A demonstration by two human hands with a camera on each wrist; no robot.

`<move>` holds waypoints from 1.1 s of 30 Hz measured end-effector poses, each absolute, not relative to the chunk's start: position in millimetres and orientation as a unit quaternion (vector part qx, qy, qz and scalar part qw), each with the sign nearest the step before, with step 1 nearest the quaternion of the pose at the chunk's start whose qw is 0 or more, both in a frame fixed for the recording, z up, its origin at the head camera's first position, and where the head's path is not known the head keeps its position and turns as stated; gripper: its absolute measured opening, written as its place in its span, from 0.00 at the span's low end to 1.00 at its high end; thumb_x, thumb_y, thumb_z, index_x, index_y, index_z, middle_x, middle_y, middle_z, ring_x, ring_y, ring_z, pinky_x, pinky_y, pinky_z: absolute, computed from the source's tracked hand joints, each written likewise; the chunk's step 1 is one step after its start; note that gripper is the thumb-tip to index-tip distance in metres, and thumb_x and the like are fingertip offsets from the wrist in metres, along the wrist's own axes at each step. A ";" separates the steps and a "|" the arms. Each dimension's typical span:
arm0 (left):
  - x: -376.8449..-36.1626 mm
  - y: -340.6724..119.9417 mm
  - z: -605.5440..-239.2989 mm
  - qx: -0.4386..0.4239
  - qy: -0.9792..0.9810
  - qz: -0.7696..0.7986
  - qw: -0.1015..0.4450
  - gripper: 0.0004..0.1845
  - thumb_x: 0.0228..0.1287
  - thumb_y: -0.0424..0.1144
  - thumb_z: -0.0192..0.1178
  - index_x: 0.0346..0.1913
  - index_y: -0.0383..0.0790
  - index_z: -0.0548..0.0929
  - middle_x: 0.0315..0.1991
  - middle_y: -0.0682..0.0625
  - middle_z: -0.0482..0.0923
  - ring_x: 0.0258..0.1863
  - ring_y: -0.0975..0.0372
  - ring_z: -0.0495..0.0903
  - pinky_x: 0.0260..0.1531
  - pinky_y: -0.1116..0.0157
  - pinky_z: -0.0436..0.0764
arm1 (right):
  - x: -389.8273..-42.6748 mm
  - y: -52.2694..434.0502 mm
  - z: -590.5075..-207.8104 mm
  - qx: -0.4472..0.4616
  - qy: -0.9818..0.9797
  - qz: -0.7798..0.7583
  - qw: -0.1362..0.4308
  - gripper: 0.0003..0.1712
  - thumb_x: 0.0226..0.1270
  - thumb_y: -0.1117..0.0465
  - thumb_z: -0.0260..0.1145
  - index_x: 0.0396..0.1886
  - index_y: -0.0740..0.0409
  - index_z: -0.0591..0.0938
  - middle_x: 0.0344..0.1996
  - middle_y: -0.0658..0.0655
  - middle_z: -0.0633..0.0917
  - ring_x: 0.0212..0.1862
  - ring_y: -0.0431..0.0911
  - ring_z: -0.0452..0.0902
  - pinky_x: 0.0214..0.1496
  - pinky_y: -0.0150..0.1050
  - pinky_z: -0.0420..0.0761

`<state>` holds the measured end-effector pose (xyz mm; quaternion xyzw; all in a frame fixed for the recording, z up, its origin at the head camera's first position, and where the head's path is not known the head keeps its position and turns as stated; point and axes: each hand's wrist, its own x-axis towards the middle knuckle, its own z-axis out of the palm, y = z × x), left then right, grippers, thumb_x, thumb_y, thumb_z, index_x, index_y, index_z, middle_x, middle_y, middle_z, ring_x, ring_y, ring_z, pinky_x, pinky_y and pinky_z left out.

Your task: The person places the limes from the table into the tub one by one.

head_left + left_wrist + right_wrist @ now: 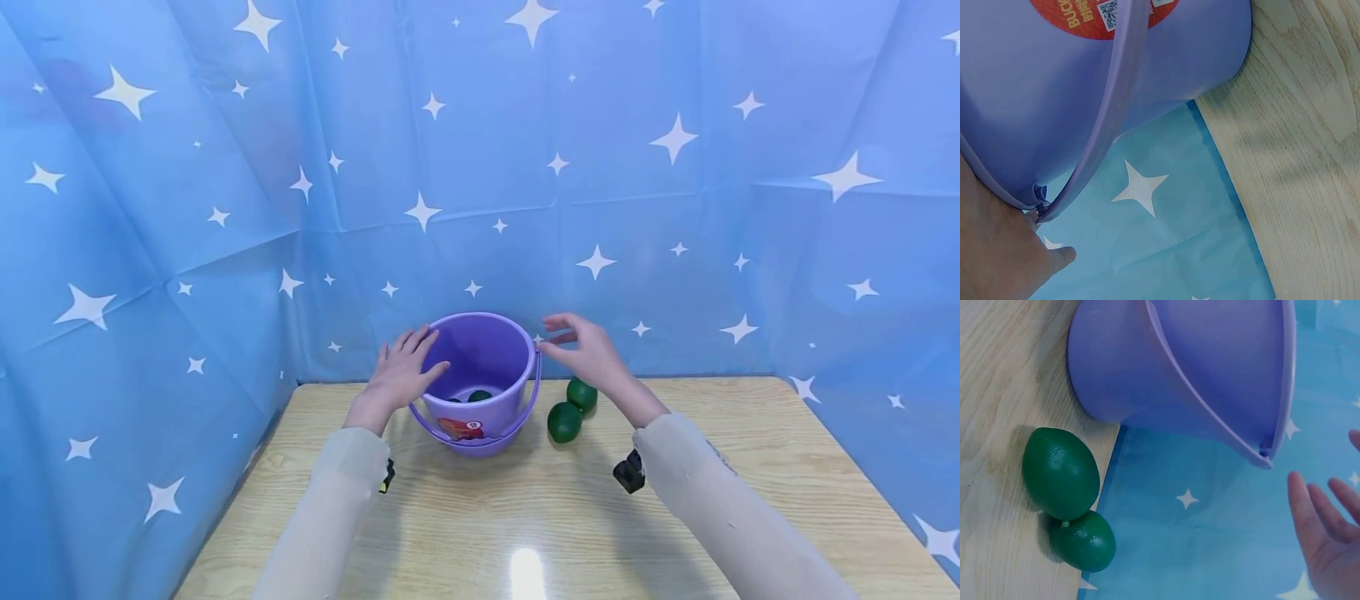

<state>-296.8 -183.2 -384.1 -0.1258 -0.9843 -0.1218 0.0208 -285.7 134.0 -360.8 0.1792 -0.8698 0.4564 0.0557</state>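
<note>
A purple bucket stands upright at the back of the table, its handle hanging down across the front. Inside it, low down, a dark green round thing shows, with part of another at its left. My left hand is at the bucket's left rim, fingers spread and extended; whether it touches the rim I cannot tell. Just off the right rim, my right hand hovers with loosely bent fingers, holding nothing. Two green limes lie together on the table, right of the bucket and below my right hand.
The light wood table ends just behind the bucket. A blue curtain with white stars hangs at the back and both sides. On the bucket's front is a red label.
</note>
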 end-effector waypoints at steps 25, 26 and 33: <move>-300.2 -184.4 -388.7 -0.123 -0.985 -0.116 0.021 0.39 0.74 0.65 0.43 0.81 0.53 0.51 0.82 0.50 0.44 0.81 0.47 0.42 0.77 0.37 0.39 | -281.0 154.9 -393.1 0.152 -0.879 0.449 0.048 0.30 0.71 0.54 0.65 0.69 0.60 0.72 0.64 0.65 0.78 0.60 0.61 0.79 0.63 0.58 0.78; -300.4 -184.3 -388.7 -0.124 -0.985 -0.118 0.023 0.39 0.74 0.64 0.43 0.80 0.53 0.51 0.82 0.50 0.45 0.81 0.46 0.43 0.77 0.37 0.39 | -280.7 155.5 -394.1 0.152 -0.880 0.448 0.047 0.30 0.72 0.54 0.65 0.68 0.60 0.72 0.64 0.65 0.78 0.60 0.61 0.80 0.63 0.58 0.78; -301.2 -184.1 -388.6 -0.124 -0.985 -0.119 0.024 0.39 0.74 0.64 0.43 0.80 0.52 0.51 0.82 0.50 0.45 0.81 0.46 0.42 0.77 0.36 0.39 | -279.1 160.6 -403.4 0.151 -0.878 0.452 0.040 0.30 0.72 0.53 0.64 0.69 0.61 0.72 0.64 0.66 0.77 0.61 0.62 0.79 0.62 0.58 0.79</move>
